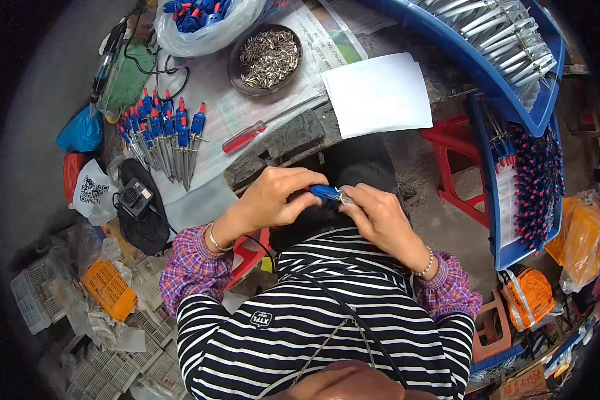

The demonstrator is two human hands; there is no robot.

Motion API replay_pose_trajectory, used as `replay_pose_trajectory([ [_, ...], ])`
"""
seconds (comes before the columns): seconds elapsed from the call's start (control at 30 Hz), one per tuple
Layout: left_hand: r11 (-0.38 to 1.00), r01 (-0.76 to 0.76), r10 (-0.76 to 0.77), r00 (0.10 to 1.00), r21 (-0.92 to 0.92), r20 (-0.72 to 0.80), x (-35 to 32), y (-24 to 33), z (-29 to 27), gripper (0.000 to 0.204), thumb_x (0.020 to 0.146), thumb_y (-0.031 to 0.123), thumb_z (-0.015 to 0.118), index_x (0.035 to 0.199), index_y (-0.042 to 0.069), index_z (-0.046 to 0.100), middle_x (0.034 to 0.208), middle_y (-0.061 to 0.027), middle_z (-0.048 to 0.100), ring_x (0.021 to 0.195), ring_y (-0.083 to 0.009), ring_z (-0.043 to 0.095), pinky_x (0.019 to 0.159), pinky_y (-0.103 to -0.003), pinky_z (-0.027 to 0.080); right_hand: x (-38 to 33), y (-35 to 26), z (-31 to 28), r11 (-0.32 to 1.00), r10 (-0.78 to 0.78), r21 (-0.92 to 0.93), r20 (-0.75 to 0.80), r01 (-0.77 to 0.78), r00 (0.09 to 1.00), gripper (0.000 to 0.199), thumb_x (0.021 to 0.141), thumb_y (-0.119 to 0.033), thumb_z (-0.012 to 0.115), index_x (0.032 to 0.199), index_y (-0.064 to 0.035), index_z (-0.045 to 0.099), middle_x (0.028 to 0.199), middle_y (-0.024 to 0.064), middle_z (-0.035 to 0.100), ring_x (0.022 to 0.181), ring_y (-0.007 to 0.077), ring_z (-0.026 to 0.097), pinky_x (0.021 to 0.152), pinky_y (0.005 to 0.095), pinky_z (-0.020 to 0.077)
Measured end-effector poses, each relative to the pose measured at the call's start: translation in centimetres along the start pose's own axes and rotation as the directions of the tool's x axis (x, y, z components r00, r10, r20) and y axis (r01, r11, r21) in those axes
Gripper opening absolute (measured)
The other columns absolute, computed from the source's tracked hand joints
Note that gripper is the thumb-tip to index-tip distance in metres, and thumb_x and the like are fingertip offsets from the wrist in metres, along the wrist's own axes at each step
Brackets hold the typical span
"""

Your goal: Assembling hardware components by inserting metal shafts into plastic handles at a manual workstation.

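Observation:
Both hands meet close to my chest. My left hand pinches a small blue plastic part by its left end. My right hand holds the same part at its right end, where a bit of silver metal shows between the fingertips. On the table to the left lies a row of finished blue-and-red compasses with metal legs. A dark bowl of small metal screws sits farther back. A red-handled screwdriver lies on the newspaper between bowl and hands.
A plastic bag of blue parts and white paper sheets lie at the back. Blue trays at right hold metal legs and several compasses. A red stool, orange baskets and white crates stand on the floor.

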State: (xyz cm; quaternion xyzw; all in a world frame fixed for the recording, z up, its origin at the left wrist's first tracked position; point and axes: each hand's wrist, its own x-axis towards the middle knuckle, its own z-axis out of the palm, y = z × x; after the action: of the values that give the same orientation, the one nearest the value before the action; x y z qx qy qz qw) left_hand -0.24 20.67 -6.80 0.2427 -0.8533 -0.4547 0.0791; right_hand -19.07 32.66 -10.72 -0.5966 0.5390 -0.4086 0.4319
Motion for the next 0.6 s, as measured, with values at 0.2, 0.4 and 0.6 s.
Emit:
replay_pose_trajectory([
  [0.2,0.999,0.000,-0.002,0.998,0.042,0.062,0.0,0.9,0.2,0.033,0.073,0.012,0.072,0.101,0.000,0.061,0.076,-0.0132,0.060,0.064,-0.0284,0.059,0.057,-0.036,0.047,0.3,-0.2,-0.5,0.996,-0.064,-0.069,-0.013,0.063,0.998,0.029,0.079,-0.005,0.063,0.106,0.0026,0.058,0.079,0.0144,0.055,0.069,0.0318,0.055,0.060,0.0391,0.0438],
  [0.4,0.996,-0.006,0.005,1.000,0.091,0.016,-0.5,0.8,0.6,0.035,0.072,0.012,0.074,0.102,0.000,0.061,0.073,-0.0116,0.059,0.061,-0.0273,0.058,0.054,-0.034,0.046,-0.1,-0.3,0.0,0.981,-0.116,-0.163,-0.050,0.107,0.992,0.031,0.078,-0.005,0.064,0.108,0.0015,0.057,0.079,0.0135,0.054,0.068,0.0308,0.055,0.060,0.0388,0.0451],
  [0.6,0.988,0.018,0.005,0.989,0.154,-0.149,-0.4,1.0,1.3,0.031,0.069,0.009,0.073,0.098,0.001,0.064,0.069,-0.0105,0.061,0.054,-0.0258,0.057,0.049,-0.032,0.044,0.0,-0.4,0.0,0.961,-0.113,-0.258,-0.057,0.095,0.992,0.035,0.076,-0.003,0.065,0.110,0.0009,0.056,0.076,0.0130,0.052,0.067,0.0300,0.056,0.057,0.0379,0.0454],
])
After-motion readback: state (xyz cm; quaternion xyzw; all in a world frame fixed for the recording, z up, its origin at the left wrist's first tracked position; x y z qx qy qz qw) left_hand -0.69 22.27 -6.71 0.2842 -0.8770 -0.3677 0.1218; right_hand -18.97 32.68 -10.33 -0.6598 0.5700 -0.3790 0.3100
